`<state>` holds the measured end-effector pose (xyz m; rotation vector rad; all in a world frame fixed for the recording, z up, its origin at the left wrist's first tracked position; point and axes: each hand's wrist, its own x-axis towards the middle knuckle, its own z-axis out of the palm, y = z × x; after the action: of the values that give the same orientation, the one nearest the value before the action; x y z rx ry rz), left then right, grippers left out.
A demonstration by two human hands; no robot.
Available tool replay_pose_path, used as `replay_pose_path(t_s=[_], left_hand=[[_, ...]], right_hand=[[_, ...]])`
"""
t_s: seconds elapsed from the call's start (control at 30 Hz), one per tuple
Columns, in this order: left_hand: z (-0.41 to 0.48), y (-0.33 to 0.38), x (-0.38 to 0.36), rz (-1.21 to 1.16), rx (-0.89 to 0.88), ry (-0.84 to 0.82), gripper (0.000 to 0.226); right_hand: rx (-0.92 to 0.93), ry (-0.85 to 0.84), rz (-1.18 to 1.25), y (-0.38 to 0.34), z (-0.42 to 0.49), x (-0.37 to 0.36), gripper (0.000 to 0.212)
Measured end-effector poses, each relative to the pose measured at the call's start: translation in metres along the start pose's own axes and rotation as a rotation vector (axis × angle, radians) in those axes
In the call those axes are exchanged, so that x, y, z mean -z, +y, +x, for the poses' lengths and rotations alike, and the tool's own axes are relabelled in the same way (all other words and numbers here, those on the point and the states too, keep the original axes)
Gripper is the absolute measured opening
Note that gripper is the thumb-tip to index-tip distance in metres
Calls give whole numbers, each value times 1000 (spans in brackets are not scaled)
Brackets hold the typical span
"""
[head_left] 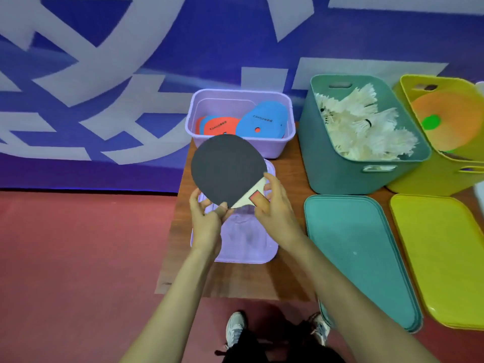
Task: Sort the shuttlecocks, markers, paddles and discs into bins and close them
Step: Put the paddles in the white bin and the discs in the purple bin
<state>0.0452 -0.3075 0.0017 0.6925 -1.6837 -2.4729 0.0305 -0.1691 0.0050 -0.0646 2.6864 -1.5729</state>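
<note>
Lilac lid [245,244] partly behind paddle [225,169]

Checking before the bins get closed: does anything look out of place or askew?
The teal lid and yellow lid both jut past the near edge of the table, over the floor, so they might slip. Nothing looks spilled or damaged.

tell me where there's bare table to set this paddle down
Bare wood shows between the purple lid and the teal lid, and at the near edge of the table below the purple lid. The right side is crowded: teal bin, yellow bin and yellow lid sit close together.
</note>
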Motion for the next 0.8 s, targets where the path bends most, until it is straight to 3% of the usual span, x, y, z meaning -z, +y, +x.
replay_pose_path(t_s=[0.07,0.17,0.37,0.5,0.8], left_hand=[[6,14,-28,-26,-45,-95,62],[13,26,-74,-35,-67,-198,63],[7,24,-189,-2,-59,-361,68],[2,3,-284,55,-102,-411,68],[-39,-65,-501,135,-143,-304,62]], right_hand=[[-5,64,204,-12,12,32,58],[-36,172,217,-12,31,88,84],[-54,361,289,16,54,206,58],[-68,451,354,53,72,287,54],[-104,318,448,159,116,487,48]])
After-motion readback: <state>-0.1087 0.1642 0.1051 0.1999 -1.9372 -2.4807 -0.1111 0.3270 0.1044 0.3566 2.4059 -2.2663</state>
